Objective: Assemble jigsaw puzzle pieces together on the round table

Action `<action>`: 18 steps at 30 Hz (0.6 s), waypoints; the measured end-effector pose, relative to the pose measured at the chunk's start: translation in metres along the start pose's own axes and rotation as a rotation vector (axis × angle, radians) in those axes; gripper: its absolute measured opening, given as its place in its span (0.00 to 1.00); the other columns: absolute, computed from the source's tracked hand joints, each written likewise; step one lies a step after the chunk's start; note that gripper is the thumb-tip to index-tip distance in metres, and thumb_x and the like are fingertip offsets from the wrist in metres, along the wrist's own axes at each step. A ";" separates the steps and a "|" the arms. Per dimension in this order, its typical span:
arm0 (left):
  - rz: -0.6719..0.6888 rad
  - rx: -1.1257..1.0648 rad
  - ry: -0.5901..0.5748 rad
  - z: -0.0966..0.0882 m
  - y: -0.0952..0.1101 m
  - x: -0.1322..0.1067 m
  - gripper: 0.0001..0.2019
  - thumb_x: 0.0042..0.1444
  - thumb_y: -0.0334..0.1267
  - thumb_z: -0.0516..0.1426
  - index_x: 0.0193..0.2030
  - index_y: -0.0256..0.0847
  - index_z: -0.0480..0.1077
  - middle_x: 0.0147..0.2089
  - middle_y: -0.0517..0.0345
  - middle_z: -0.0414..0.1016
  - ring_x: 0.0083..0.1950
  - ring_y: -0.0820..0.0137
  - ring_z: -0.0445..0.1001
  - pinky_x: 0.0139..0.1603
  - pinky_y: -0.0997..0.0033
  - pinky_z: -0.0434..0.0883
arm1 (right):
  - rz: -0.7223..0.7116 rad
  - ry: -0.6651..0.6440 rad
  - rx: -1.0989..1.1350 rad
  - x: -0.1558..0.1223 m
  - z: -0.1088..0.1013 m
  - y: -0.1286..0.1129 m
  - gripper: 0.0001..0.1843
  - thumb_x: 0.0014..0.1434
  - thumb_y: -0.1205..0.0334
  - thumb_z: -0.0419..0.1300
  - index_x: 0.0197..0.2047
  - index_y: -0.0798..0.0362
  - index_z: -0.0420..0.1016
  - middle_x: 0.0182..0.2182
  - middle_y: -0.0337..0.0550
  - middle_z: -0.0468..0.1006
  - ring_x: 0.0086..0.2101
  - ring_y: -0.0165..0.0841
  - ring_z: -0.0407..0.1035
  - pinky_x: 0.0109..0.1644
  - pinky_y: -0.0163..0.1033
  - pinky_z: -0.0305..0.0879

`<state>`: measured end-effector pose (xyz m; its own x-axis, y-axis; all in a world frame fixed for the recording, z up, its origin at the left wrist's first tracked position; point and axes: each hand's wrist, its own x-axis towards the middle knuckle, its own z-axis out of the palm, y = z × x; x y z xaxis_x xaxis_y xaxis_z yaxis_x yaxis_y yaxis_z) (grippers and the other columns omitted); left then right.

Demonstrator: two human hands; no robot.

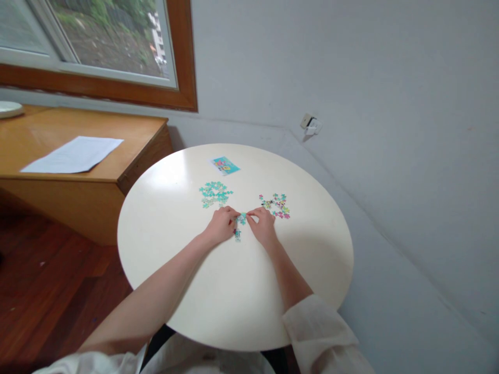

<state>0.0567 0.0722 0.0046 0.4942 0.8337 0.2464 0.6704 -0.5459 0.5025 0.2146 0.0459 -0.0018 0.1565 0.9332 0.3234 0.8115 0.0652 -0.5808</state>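
Note:
Both my hands meet near the middle of a round white table (pixel 202 291). My left hand (pixel 223 224) and my right hand (pixel 262 224) pinch at a small teal jigsaw puzzle piece (pixel 243 214) between their fingertips. Just below it lie a few more puzzle pieces (pixel 241 221), and a small joined strip of pieces (pixel 237 236) sits beside my left hand, partly covered by it. Beyond my left hand spreads a pile of teal puzzle pieces (pixel 215 194). Past my right hand is a looser group of multicoloured pieces (pixel 276 204).
A picture card (pixel 225 165) with a teal background lies toward the table's far side. To the left stands a wooden desk (pixel 144 140) bearing a white paper sheet (pixel 74 156). A wall socket with a plug (pixel 311 123) is on the wall behind, right of the window (pixel 109 36).

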 end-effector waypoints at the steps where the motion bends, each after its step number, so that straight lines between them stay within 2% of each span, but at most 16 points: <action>1: -0.002 0.000 0.000 0.000 0.000 0.000 0.21 0.46 0.24 0.48 0.45 0.38 0.75 0.42 0.51 0.75 0.43 0.66 0.71 0.48 0.67 0.68 | -0.001 -0.002 -0.001 0.000 0.000 0.000 0.07 0.55 0.64 0.57 0.31 0.50 0.77 0.35 0.43 0.75 0.41 0.36 0.66 0.47 0.43 0.52; 18: -0.010 0.002 -0.003 -0.002 0.001 0.000 0.21 0.47 0.25 0.48 0.44 0.38 0.75 0.43 0.51 0.75 0.44 0.65 0.72 0.49 0.66 0.68 | -0.015 0.010 -0.019 0.000 0.001 0.001 0.07 0.55 0.63 0.56 0.31 0.49 0.77 0.36 0.43 0.76 0.41 0.36 0.66 0.47 0.43 0.53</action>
<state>0.0563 0.0719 0.0067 0.4890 0.8388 0.2392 0.6763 -0.5378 0.5033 0.2150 0.0460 -0.0028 0.1496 0.9287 0.3393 0.8242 0.0724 -0.5617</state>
